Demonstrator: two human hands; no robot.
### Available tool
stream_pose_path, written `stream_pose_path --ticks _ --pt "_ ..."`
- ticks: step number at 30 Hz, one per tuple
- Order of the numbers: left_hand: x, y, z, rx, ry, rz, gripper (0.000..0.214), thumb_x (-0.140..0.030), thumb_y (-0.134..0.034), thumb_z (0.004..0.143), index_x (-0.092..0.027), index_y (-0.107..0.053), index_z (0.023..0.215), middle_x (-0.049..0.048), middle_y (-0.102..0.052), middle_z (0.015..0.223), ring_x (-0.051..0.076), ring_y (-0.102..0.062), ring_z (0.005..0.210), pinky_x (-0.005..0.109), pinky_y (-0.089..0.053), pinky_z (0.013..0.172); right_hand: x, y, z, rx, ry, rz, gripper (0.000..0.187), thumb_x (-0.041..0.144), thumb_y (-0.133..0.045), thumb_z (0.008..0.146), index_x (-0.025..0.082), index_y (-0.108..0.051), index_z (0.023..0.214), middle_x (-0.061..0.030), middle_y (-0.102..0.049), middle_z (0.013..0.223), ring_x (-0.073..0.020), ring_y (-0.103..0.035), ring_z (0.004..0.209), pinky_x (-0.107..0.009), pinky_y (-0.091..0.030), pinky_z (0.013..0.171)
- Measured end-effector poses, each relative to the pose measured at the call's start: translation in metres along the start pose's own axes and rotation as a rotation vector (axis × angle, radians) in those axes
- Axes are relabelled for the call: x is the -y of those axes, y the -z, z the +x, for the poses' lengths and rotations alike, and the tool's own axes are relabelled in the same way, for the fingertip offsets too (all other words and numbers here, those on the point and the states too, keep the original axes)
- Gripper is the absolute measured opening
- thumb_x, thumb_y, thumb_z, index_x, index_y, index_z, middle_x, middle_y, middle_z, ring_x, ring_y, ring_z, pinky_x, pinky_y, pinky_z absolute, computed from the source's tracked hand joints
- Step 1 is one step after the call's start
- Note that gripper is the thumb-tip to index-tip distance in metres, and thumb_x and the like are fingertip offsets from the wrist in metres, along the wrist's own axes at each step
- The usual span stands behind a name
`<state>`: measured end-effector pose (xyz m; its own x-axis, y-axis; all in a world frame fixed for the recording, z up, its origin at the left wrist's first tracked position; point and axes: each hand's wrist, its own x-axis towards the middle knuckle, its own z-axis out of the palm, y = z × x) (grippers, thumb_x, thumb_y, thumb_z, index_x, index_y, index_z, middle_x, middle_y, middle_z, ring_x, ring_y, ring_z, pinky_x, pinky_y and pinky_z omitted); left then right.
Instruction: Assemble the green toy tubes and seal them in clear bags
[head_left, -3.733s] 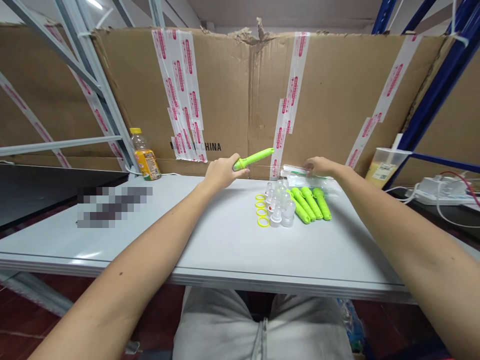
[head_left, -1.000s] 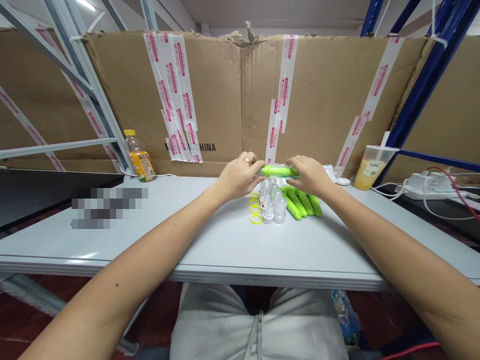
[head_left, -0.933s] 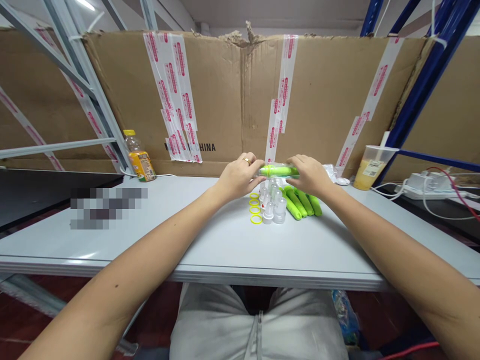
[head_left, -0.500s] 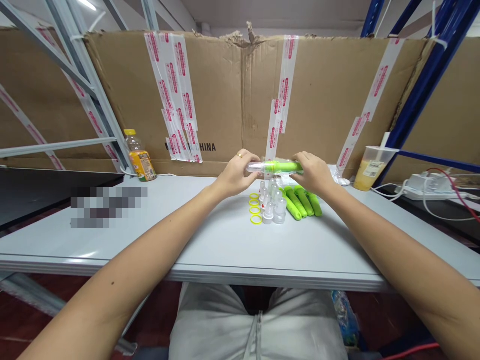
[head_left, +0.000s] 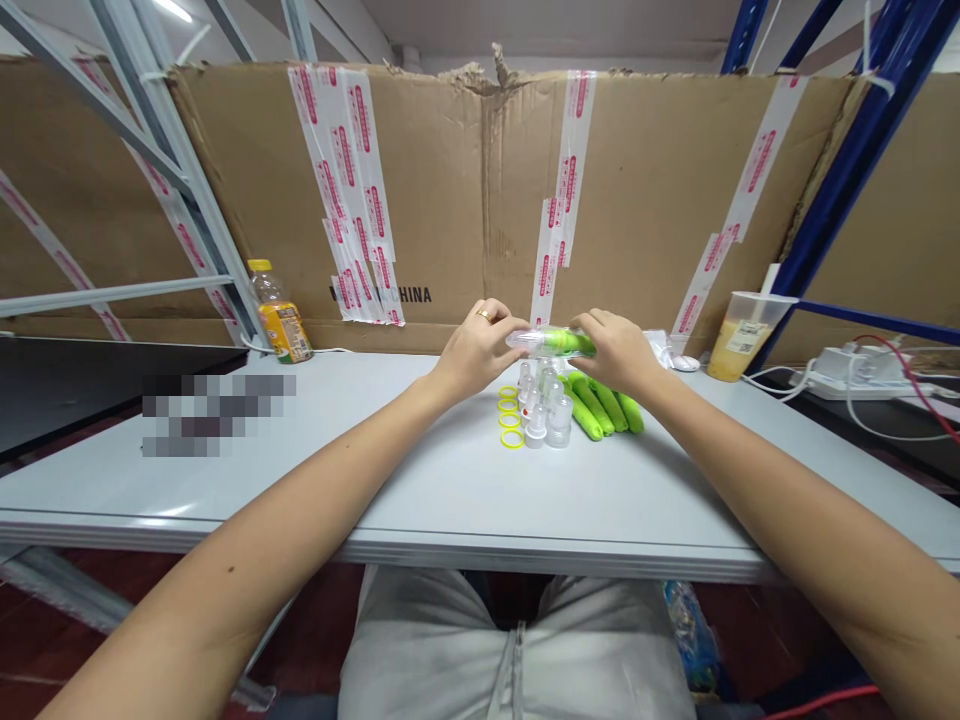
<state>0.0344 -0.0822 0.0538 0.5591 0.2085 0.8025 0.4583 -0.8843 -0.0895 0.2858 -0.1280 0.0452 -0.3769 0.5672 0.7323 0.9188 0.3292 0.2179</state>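
Observation:
A bright green tube with a clear end is held level above the back of the table, between my two hands. My left hand, a ring on one finger, has its fingers closed at the clear left end. Around the green right end, the fingers of my right hand are closed. Below stand rows of clear plastic pieces, some wide and some narrow. To their left lies a line of yellow rings. Several green tubes lie side by side, right of the clear pieces.
A tall cardboard sheet with strips of tape backs the table. At the left stands a juice bottle; at the right, a plastic cup with a straw. Beyond it are a power strip and cables.
My right hand has moved a little left and my left hand's fingers have shifted on the clear end. Less of the tube's length shows between the hands. The things on the table are unchanged.

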Motion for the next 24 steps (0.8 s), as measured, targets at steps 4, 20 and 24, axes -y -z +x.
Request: stream_pose_path --ticks 4,20,24 --pt "-0.003 0.002 0.002 -0.047 0.027 0.008 0.028 -0.036 -0.073 0.083 -0.021 -0.065 0.106 0.007 -0.054 0.104 0.022 -0.051 0.101 0.04 -0.047 0.092 0.002 -0.003 0.0 -0.002 -0.032 0.025 0.026 0.028 -0.063 0.078 0.02 -0.06 0.103 -0.0118 -0.067 0.095 -0.0291 -0.06 0.087 -0.036 -0.04 0.068" --pt "-0.003 0.007 0.001 0.021 -0.062 0.066 0.02 -0.028 -0.065 0.087 -0.02 -0.065 0.105 0.0102 -0.055 0.113 0.023 -0.05 0.104 0.042 -0.047 0.092 -0.001 -0.004 -0.002 0.018 -0.017 -0.03 0.03 0.028 -0.066 0.078 0.02 -0.062 0.106 -0.0107 -0.066 0.095 -0.0287 -0.059 0.087 -0.035 -0.04 0.069" --pt "-0.005 0.008 0.001 0.053 -0.069 0.127 0.018 -0.029 -0.064 0.086 -0.019 -0.066 0.101 0.0111 -0.055 0.114 0.024 -0.05 0.104 0.043 -0.046 0.091 -0.001 -0.004 -0.001 0.026 0.003 -0.058 0.034 0.032 -0.069 0.078 0.018 -0.063 0.108 -0.0112 -0.065 0.095 -0.0287 -0.059 0.088 -0.035 -0.039 0.069"
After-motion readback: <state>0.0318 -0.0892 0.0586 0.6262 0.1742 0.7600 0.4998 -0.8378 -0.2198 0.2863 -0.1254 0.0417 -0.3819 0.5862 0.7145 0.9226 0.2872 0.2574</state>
